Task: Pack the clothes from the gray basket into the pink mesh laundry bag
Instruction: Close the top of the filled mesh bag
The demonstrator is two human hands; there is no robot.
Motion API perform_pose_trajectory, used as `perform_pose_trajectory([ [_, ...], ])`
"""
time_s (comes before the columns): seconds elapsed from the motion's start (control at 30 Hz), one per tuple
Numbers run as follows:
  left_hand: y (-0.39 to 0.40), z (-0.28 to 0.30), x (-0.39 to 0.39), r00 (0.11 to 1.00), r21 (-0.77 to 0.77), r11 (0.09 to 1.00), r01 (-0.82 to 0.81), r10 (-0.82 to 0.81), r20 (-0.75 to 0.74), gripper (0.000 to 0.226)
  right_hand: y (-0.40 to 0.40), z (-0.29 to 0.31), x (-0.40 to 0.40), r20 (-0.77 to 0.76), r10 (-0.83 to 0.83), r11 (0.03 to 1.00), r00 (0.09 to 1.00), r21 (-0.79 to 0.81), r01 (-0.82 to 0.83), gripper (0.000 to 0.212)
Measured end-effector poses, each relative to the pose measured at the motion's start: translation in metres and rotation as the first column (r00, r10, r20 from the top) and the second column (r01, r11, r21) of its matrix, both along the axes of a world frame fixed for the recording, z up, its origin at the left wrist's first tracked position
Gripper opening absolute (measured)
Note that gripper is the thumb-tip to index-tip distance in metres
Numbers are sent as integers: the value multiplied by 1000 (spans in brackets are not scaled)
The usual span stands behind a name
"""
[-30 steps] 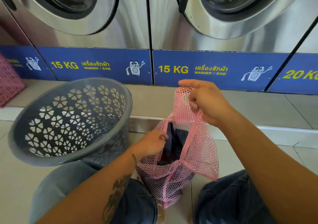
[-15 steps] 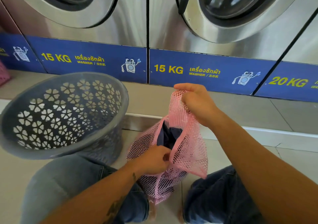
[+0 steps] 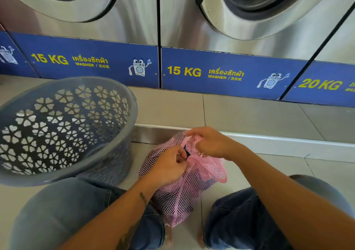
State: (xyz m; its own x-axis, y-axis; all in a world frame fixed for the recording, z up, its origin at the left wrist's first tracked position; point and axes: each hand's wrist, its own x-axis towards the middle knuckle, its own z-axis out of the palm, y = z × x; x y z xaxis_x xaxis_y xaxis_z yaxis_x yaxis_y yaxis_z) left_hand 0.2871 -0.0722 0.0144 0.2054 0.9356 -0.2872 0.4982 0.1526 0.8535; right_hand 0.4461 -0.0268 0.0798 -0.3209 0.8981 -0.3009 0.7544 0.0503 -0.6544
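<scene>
Both hands' fingers, left hand (image 3: 169, 165) and right hand (image 3: 209, 144), curled tight on the pink mesh laundry bag (image 3: 184, 190) mouth.

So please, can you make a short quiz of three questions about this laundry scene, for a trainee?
1. True or false: the gray basket still shows clothes inside.
2. What do both hands hold? A) the basket rim B) the mouth of the pink mesh bag C) a washer door
3. Fill in: the label on the washer straight behind the bag reads ___ KG.

Key
1. False: no clothes show in it; dark clothes show inside the bag.
2. B: the left hand and the right hand both pinch the mesh at its opening.
3. 15
</scene>
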Motion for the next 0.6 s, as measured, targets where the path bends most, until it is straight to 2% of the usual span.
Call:
perform_pose_trajectory([
  [0.13,-2,-3,5,1000,25,1000,9,-9,16,17,0,-11,7,-1,19,998,1000,-53,-19,58],
  [0.27,-1,-1,10,999,47,999,-4,2,45,19,2,-13,9,-34,-19,998,999,-54,17,57],
  [0.4,3,-1,12,983,-22,997,-69,71,167,11,-3,-17,17,64,-17,1000,998,-10,18,60],
  [0.47,4,0,13,979,-46,995,-92,99,180,7,-6,-19,24,118,-33,999,992,31,30,55],
  [0.6,5,0,17,973,-61,989,-135,144,178,11,-15,-27,31,245,-50,996,968,79,31,26],
])
